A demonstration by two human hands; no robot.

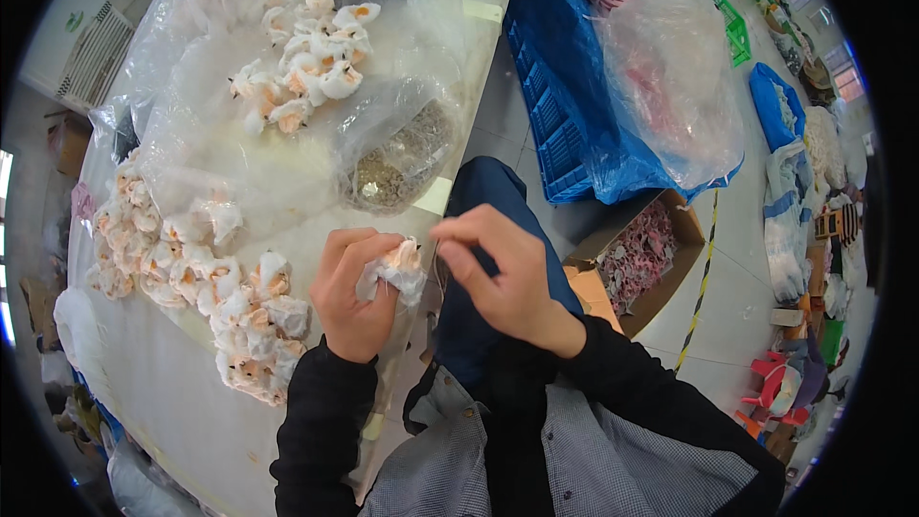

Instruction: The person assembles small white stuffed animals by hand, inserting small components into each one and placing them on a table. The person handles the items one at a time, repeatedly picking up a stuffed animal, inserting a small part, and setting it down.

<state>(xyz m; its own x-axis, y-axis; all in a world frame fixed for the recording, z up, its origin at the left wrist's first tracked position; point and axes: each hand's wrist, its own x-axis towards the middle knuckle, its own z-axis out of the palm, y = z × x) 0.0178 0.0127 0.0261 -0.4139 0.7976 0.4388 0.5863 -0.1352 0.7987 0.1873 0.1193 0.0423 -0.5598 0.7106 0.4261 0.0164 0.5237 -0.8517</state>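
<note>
A grey checked garment point(632, 455) was seen nearest, with black sleeves point(324, 412) stretched beyond it. A fluffy white-and-peach piece point(406, 278) was gripped by the left hand point(352, 292) near the edge of the pale table point(182, 383); just beside it, the right hand point(507, 273) was held with fingers bent, though whether anything thin was pinched could not be told. Similar pieces point(254, 325) were heaped to the left. Farther off, a smaller cluster point(311, 62) was surrounded by clear plastic point(196, 120).
</note>
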